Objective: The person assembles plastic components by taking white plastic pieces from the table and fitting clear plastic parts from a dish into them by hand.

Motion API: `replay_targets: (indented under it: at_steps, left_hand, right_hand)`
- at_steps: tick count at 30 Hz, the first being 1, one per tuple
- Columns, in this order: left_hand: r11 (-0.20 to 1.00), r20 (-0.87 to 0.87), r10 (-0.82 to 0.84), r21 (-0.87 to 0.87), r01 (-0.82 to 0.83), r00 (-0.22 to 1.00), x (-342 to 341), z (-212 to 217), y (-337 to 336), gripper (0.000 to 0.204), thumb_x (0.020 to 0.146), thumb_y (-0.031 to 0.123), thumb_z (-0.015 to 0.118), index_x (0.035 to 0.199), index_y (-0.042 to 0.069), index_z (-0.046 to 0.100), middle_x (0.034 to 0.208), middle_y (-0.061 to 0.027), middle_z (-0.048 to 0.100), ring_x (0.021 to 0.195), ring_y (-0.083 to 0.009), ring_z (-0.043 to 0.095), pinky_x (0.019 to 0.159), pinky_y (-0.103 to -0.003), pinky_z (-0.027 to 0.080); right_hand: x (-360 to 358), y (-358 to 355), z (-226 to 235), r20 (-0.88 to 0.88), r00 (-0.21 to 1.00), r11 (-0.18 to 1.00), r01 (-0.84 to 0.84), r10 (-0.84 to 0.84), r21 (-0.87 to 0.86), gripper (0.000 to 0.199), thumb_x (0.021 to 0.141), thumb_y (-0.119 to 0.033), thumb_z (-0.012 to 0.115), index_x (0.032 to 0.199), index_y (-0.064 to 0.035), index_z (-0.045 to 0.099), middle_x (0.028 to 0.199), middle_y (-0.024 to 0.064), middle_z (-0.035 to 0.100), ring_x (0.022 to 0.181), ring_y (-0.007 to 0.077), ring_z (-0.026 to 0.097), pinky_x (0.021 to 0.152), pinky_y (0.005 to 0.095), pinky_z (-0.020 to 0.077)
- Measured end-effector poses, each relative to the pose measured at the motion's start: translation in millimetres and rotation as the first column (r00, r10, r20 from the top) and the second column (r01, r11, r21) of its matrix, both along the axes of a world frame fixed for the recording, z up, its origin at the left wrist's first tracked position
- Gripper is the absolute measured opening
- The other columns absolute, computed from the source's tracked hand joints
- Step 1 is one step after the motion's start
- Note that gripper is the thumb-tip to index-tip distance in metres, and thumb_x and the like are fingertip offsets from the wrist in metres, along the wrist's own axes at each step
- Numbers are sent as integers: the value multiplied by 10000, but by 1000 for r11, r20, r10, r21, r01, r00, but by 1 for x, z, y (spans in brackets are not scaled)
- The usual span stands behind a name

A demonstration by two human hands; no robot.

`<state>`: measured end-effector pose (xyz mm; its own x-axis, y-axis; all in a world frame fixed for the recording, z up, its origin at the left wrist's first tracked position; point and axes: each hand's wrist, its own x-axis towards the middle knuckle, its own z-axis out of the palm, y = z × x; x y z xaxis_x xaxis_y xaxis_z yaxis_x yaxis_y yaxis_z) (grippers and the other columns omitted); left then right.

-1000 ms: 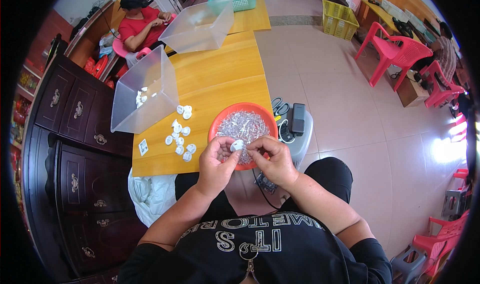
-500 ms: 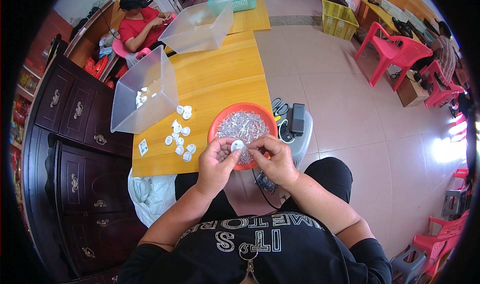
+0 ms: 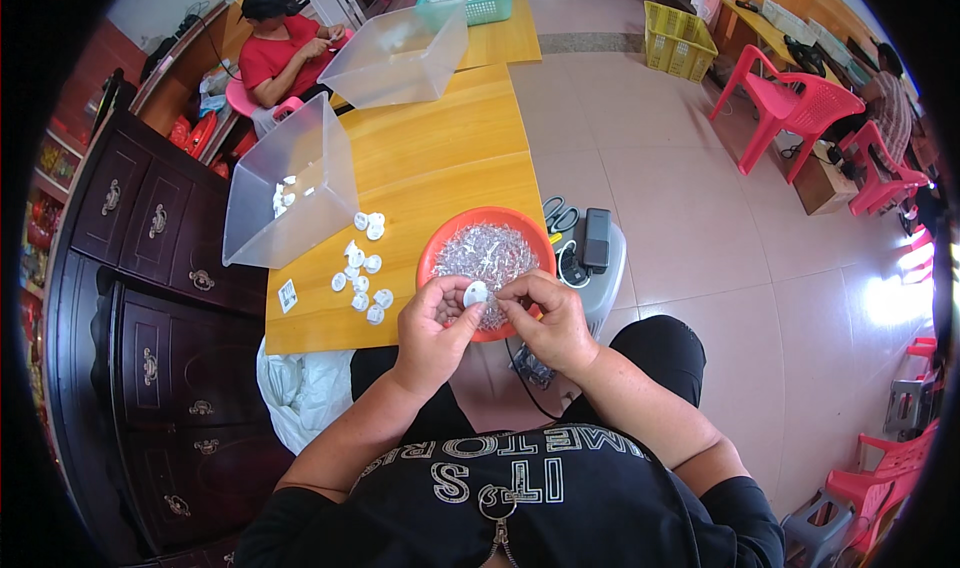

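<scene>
A small white round piece (image 3: 476,293) is held between both hands, just above the near edge of an orange bowl (image 3: 440,243). The left hand (image 3: 432,330) has its grip pinched shut on the left side of the piece. The right hand (image 3: 545,318) has its grip closed on the right side of the same piece. The bowl is filled with many tiny silver bits (image 3: 487,253) and is set on the near right corner of a yellow wooden table (image 3: 440,158). More white round pieces (image 3: 362,273) are laid in a loose bunch on the table, just left of the bowl. A clear plastic box (image 3: 290,183) is tipped on its side near them, with a few white pieces seen inside. A second clear box (image 3: 395,53) is placed farther back. A person in a red shirt (image 3: 285,53) is seated at the far end. Scissors (image 3: 555,213) and a black block (image 3: 596,240) are rested on a grey stool (image 3: 612,278) right of the bowl.
</scene>
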<state>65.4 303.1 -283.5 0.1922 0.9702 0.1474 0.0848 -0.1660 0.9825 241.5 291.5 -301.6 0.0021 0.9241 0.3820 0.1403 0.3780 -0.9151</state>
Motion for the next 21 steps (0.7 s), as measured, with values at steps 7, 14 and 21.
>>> replay_targets:
  at_steps: [7,14,21]
  left_hand:
    - [999,-49,5,37,-4,999,0,0,0,261,849,-20,690,1088,-12,585,921,-40,664,794,-63,600,722,-209,500]
    - [998,-83,21,67,-16,996,-2,-2,1,277,831,-3,714,1082,-12,597,922,-58,670,770,-81,616,704,-229,513]
    - [907,-466,171,419,46,868,1,15,-2,321,764,33,768,1047,14,617,868,-117,649,719,-212,656,673,-299,529]
  right_hand:
    - [0,1,-1,-8,1000,1000,1,-1,25,91,792,46,690,871,5,670,847,76,654,766,165,628,673,267,498]
    - [0,1,0,12,1000,999,12,-13,46,78,789,27,691,857,-5,668,820,106,650,761,234,654,671,310,518]
    - [0,0,2,78,995,982,40,-55,182,102,758,35,688,850,-5,668,792,119,627,734,264,636,650,326,508]
